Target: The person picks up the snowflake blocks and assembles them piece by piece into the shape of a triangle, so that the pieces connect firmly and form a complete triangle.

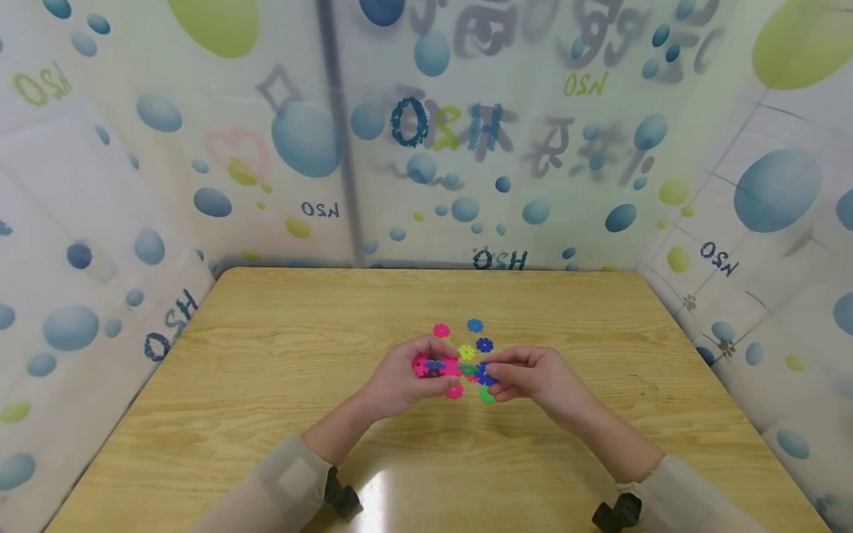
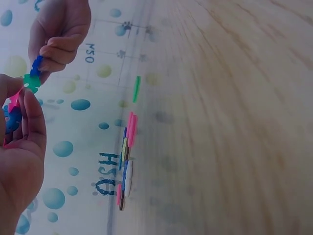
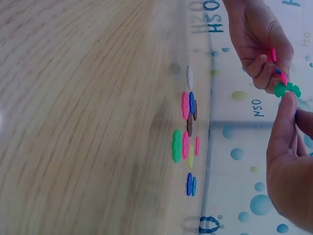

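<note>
beside the green disc (image 1: 469, 369), the left hand (image 1: 398, 379) is holding a pink disc (image 1: 451, 367), the right hand (image 1: 545, 381) is pinching a blue disc (image 1: 481, 374); they're probably feeling light, stiff, best held by edges.

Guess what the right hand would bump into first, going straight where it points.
The right hand would probably meet the raised green disc first, just past the dark blue disc it pinches, though depth is unclear.

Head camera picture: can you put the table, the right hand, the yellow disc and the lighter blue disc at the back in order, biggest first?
1. Table
2. Right hand
3. Yellow disc and lighter blue disc: too alike to rank.
</note>
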The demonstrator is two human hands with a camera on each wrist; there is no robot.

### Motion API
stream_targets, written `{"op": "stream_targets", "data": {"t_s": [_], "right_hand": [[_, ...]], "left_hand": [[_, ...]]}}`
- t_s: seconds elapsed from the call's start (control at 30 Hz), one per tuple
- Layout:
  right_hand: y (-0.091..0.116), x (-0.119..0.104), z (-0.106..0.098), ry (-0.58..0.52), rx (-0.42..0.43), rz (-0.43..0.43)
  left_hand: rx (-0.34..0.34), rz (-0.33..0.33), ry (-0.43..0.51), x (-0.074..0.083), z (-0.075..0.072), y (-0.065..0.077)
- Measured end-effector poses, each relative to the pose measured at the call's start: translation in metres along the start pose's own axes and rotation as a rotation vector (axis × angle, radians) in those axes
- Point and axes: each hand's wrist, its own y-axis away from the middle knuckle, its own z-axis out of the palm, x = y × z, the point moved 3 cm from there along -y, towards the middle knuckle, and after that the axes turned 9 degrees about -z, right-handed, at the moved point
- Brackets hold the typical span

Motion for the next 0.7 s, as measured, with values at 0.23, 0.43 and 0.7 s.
{"op": "stream_targets", "data": {"t_s": [0.23,0.43,0.7], "right_hand": [[-0.001,-0.003,0.005,-0.048,-0.001,0.013],[-0.003,-0.001,0.007,-0.091,0.015,0.018],[-0.004,0.002,0.013,-0.151,0.053,-0.009]], "left_hand": [[-0.02,0.032,0.022,0.0,0.004,0.0],[-0.008,0.034,0.034,0.002,0.005,0.001],[0.0,0.053,0.022,0.002,0.004,0.001]]}}
